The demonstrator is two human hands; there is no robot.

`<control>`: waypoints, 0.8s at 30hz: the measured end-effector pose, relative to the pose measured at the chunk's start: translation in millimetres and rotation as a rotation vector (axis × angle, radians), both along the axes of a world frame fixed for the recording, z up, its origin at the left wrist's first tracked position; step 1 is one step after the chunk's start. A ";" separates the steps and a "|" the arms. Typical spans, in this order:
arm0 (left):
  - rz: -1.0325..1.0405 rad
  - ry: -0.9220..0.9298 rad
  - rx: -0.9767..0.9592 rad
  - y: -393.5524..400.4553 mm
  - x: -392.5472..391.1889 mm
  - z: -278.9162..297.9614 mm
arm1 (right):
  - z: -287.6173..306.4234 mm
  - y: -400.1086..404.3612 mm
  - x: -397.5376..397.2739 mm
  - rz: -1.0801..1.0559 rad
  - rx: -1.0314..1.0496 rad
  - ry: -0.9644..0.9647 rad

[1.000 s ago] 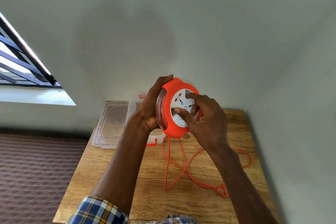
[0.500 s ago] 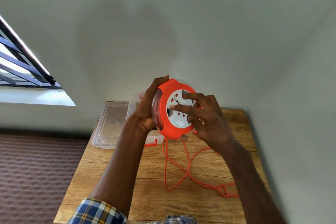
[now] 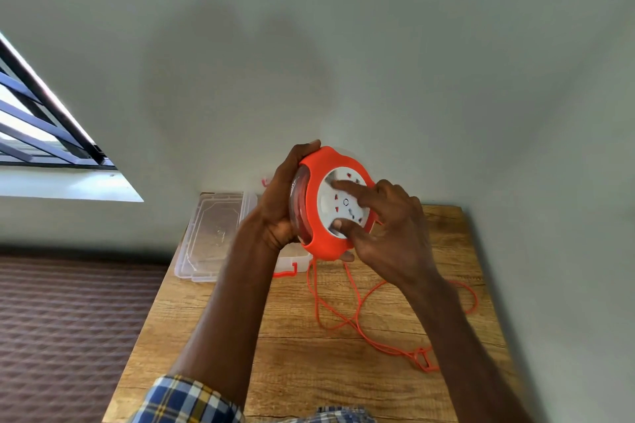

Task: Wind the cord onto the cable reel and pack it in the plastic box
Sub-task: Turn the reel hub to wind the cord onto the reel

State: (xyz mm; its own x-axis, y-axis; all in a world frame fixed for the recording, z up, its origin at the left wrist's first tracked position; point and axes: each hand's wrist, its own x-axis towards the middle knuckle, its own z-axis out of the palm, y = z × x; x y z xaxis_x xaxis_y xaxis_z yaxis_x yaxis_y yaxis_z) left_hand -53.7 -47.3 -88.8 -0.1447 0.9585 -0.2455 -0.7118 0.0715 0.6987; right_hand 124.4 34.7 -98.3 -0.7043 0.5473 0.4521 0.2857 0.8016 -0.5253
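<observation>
Orange cable reel (image 3: 321,216) sat gripped in the left hand (image 3: 281,203) above the table's (image 3: 309,371) far edge; right hand (image 3: 388,227) fingers (image 3: 347,186) pressed its white face.

Both forearms extended forward and upward, raised above the tabletop (image 3: 299,347). The left hand (image 3: 283,197) gripped the cable reel (image 3: 318,216) from its left side, with fingers curled over the upper rim and the thumb side wrapped beneath. The right hand (image 3: 388,227) was placed against the reel's white face, its index finger extended across the upper part and the thumb pressed on the lower part. The remaining right fingers were loosely bent behind.
</observation>
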 end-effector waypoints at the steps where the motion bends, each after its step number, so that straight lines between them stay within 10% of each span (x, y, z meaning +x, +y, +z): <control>1: 0.011 0.000 -0.003 0.4 1.0 -0.3 | 2.4 -4.0 -1.9 -0.034 -0.048 0.028; 24: -0.012 -0.029 -0.013 -2.6 0.8 -1.9 | -0.6 13.6 4.0 0.143 0.139 0.018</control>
